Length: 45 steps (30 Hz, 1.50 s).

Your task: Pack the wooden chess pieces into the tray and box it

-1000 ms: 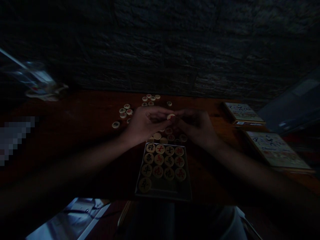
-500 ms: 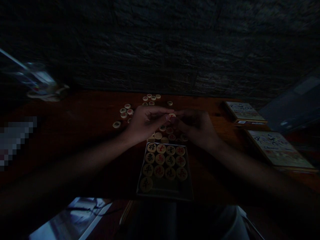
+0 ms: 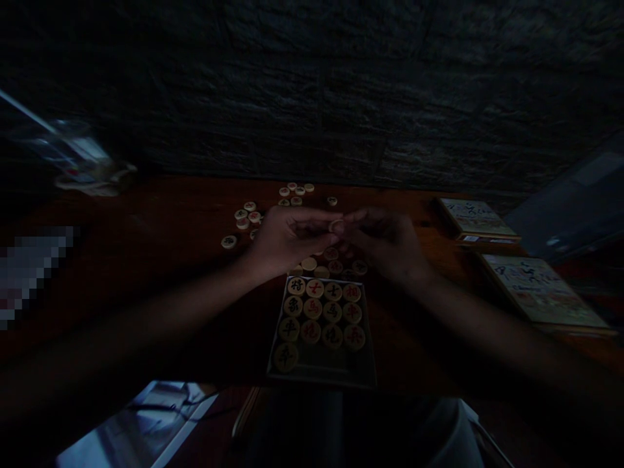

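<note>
Above the table, my left hand (image 3: 290, 237) and my right hand (image 3: 390, 244) meet at the fingertips. Between them they pinch one round Chinese chess piece (image 3: 335, 225); its marked face no longer shows clearly. Just below the hands lies an open shallow box (image 3: 336, 374) at the table's near edge. Chinese chess pieces (image 3: 312, 311) with red and black characters sit in it in rows, and its lowest row has one piece (image 3: 286, 356) at the left. Loose pieces (image 3: 309, 264) lie right behind the box, partly hidden by my hands.
More loose pieces (image 3: 242, 214) are scattered behind and left of my hands. Two flat printed boxes (image 3: 541, 289) lie at the right. A clear container with a straw (image 3: 80, 159) stands at the back left. A dark stone wall (image 3: 312, 91) rises behind the wooden table (image 3: 185, 214).
The held piece has been turned, so its red-marked face has gone from view. My right fingers have shifted slightly around it. The pieces in the box are the same.
</note>
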Each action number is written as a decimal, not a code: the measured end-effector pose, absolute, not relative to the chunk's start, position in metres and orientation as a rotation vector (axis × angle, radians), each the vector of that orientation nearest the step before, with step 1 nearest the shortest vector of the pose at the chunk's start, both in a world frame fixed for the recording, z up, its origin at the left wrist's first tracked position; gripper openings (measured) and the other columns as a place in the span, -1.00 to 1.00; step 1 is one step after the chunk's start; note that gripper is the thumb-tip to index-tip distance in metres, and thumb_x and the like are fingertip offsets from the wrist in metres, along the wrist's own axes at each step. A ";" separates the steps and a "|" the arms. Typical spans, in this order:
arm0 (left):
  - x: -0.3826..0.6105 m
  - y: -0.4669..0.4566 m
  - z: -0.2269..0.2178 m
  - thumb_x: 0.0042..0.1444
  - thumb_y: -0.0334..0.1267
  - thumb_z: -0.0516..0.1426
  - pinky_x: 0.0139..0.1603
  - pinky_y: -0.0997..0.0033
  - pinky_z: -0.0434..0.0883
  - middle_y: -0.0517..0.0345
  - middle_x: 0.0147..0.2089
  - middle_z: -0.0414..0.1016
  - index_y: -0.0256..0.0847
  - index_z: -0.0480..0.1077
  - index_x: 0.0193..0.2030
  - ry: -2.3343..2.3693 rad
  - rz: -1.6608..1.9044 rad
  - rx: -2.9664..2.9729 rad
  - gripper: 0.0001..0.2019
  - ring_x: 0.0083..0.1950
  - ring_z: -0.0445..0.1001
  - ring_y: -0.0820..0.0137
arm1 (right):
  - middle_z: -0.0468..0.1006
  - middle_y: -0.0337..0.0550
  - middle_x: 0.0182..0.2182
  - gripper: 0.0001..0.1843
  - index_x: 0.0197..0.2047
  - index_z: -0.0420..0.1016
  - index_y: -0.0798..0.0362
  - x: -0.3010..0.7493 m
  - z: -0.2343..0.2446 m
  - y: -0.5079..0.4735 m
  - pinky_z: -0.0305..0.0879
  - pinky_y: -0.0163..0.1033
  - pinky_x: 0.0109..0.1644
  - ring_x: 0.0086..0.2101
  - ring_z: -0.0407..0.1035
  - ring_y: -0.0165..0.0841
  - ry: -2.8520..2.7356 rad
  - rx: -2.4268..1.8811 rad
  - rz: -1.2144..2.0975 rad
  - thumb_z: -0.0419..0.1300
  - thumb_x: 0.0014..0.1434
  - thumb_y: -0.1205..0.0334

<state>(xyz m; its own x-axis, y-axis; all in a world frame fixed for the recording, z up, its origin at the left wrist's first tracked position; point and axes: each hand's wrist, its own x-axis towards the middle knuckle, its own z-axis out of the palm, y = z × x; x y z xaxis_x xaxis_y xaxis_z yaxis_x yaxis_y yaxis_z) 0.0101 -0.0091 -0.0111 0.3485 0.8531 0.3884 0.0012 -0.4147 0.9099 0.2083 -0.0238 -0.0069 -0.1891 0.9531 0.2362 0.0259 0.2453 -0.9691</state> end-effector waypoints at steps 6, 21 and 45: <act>0.009 -0.007 -0.009 0.15 -0.13 0.41 0.00 0.21 0.68 0.05 -0.08 0.76 -0.10 0.71 -0.06 0.806 1.204 1.653 -0.76 -0.10 0.74 0.23 | 0.71 -0.18 -0.44 -0.60 -0.29 0.75 -0.01 0.210 -0.004 -0.024 0.48 -0.33 -0.48 -0.52 0.54 -0.38 -1.467 -0.973 1.164 0.51 0.05 -0.18; 0.012 -0.007 -0.010 0.03 -0.10 0.48 -0.13 0.32 0.69 -0.01 -0.11 0.75 -0.20 0.66 -0.17 0.808 1.129 1.396 -0.71 -0.19 0.74 0.27 | 0.75 -0.18 -0.28 -0.69 -0.01 0.76 -0.08 0.219 -0.006 -0.028 0.48 -0.20 -0.26 -0.34 0.61 -0.25 -1.881 -0.998 0.471 0.47 0.18 0.06; 0.008 -0.009 -0.006 0.16 -0.11 0.41 -0.17 0.35 0.67 -0.07 -0.27 0.72 -0.36 0.64 -0.19 0.630 0.857 1.257 -0.70 -0.30 0.72 0.30 | 0.67 -0.15 -0.26 -0.63 0.09 0.71 0.00 0.216 -0.001 -0.031 0.44 -0.27 -0.28 -0.37 0.52 -0.38 -1.955 -0.768 0.415 0.47 0.22 0.17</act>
<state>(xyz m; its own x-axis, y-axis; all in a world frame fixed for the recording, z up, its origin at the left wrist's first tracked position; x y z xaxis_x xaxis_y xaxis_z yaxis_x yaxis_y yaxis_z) 0.0082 -0.0090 -0.0056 0.5508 0.8334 0.0459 -0.2048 0.0816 0.9754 0.2162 -0.0305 -0.0012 -0.3417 0.6677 0.6614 0.3411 0.7439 -0.5747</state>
